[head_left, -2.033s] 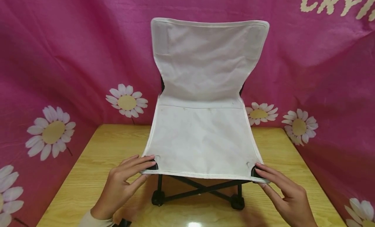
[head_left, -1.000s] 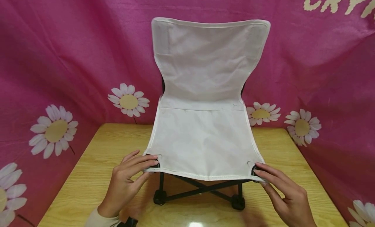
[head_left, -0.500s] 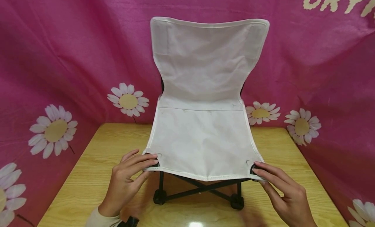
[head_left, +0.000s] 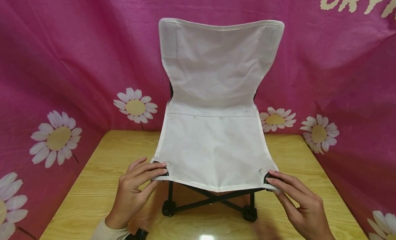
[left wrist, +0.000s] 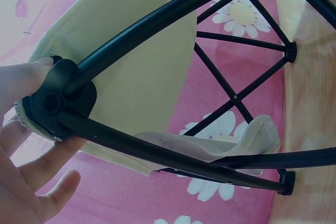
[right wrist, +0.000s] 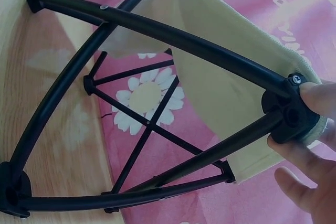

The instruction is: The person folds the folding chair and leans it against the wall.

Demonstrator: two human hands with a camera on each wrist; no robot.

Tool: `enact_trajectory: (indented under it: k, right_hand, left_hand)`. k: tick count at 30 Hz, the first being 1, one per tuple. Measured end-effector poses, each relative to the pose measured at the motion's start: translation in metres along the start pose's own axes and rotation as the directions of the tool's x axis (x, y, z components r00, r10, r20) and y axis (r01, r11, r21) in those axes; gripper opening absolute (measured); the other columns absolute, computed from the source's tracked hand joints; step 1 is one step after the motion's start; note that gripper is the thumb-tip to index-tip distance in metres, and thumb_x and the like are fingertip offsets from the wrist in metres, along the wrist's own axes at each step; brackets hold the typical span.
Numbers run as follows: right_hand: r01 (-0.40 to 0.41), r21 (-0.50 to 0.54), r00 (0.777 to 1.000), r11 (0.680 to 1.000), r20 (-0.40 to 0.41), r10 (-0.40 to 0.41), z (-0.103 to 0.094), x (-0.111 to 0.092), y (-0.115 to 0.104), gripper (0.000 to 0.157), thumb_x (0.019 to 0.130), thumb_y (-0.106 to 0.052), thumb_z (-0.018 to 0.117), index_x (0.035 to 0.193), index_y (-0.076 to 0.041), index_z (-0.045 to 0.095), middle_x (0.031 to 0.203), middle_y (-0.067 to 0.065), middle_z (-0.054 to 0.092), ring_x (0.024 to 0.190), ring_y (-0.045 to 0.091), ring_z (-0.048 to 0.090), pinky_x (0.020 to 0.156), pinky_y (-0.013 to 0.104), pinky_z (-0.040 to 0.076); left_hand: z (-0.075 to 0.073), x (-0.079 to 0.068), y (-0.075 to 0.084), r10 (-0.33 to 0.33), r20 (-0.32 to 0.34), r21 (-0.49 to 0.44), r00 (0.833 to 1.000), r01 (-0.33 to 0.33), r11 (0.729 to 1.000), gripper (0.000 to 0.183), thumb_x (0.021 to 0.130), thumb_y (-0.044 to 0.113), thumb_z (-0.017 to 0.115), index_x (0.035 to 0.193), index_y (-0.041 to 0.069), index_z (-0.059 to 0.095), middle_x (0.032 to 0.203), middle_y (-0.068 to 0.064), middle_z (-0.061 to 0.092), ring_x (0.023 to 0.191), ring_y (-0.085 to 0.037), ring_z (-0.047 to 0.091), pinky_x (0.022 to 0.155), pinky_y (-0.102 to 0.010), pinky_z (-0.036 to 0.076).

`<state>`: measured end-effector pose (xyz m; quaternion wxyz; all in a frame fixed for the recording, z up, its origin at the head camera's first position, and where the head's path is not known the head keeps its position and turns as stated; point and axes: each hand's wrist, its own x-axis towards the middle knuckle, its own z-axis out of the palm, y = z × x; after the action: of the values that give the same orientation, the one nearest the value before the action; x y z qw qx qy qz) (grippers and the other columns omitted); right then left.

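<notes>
A small folding chair (head_left: 213, 143) with a white fabric seat and back stands unfolded on black crossed legs. My left hand (head_left: 133, 188) grips its front left seat corner, fingers on top and thumb beneath. At the front right corner my right hand (head_left: 301, 202) holds on the same way. The left wrist view shows the black plastic corner joint (left wrist: 60, 98) between thumb and fingers, with two tubes running out of it. In the right wrist view, the matching joint (right wrist: 294, 108) sits in the right hand's grasp, a screw showing on it.
The chair's feet (head_left: 168, 208) rest on a wood-grain table (head_left: 102, 171). Pink cloth (head_left: 77, 54) printed with white daisies hangs behind and on both sides. A black strap (head_left: 139, 234) shows near the left wrist.
The front seat edge sags a little more in the middle, and the left hand has shifted slightly right in view. Both hands keep their hold on the corners.
</notes>
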<state>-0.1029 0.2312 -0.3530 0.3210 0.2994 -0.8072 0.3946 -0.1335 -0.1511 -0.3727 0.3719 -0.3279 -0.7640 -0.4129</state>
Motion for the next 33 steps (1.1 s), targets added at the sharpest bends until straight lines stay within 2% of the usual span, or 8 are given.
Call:
enact_trajectory:
  k: [7, 14, 22, 27, 33]
  right_hand:
    - [0.006, 0.018, 1.0, 1.0, 0.004, -0.006, 0.002, -0.01, 0.02, 0.031, 0.075, 0.007, 0.066, 0.105, 0.001, 0.066, 0.112, 0.018, 0.059, 0.103, 0.02, 0.057, 0.085, 0.013, 0.041]
    - [0.003, 0.014, 1.0, 1.0, 0.004, -0.003, 0.002, -0.009, 0.02, 0.032, 0.074, 0.006, 0.066, 0.106, 0.001, 0.066, 0.112, 0.017, 0.059, 0.102, 0.019, 0.058, 0.085, 0.013, 0.041]
    - [0.026, 0.028, 1.0, 0.999, -0.001, -0.026, 0.003, -0.007, 0.02, 0.03, 0.075, 0.005, 0.066, 0.105, 0.002, 0.065, 0.111, 0.018, 0.059, 0.102, 0.02, 0.058, 0.086, 0.014, 0.041]
    - [0.037, 0.03, 0.999, 0.999, -0.002, -0.037, 0.002, -0.003, 0.014, 0.029, 0.076, 0.004, 0.065, 0.105, 0.002, 0.065, 0.111, 0.018, 0.059, 0.102, 0.02, 0.058, 0.086, 0.013, 0.041]
    - [0.052, 0.017, 0.999, 0.999, -0.003, -0.052, 0.0, 0.008, -0.005, 0.026, 0.078, 0.004, 0.064, 0.104, 0.003, 0.065, 0.11, 0.019, 0.059, 0.103, 0.017, 0.057, 0.086, 0.013, 0.041]
  left_hand:
    - [-0.001, 0.001, 0.001, 0.003, 0.0, 0.007, 1.0, -0.003, 1.0, 0.026, 0.073, 0.006, 0.072, 0.098, 0.009, 0.071, 0.102, -0.007, 0.066, 0.093, -0.019, 0.061, 0.096, -0.042, 0.032]
    - [-0.001, 0.003, 0.004, -0.001, -0.001, 0.013, 1.0, 0.001, 1.0, 0.029, 0.069, 0.003, 0.073, 0.098, 0.01, 0.071, 0.101, -0.006, 0.066, 0.091, -0.019, 0.061, 0.097, -0.045, 0.031]
    - [-0.001, 0.005, 0.004, 0.001, -0.007, 0.007, 1.0, -0.001, 1.0, 0.028, 0.071, 0.003, 0.073, 0.098, 0.01, 0.071, 0.101, -0.006, 0.066, 0.092, -0.018, 0.061, 0.097, -0.049, 0.029]
    - [-0.001, 0.006, 0.006, -0.002, -0.005, 0.005, 1.0, 0.002, 1.0, 0.029, 0.07, 0.002, 0.073, 0.098, 0.01, 0.071, 0.101, -0.006, 0.066, 0.092, -0.018, 0.061, 0.097, -0.049, 0.028]
    - [-0.001, 0.007, 0.006, 0.002, -0.005, 0.006, 1.0, -0.002, 1.0, 0.03, 0.069, 0.002, 0.073, 0.098, 0.011, 0.071, 0.101, -0.006, 0.066, 0.091, -0.017, 0.061, 0.096, -0.05, 0.028]
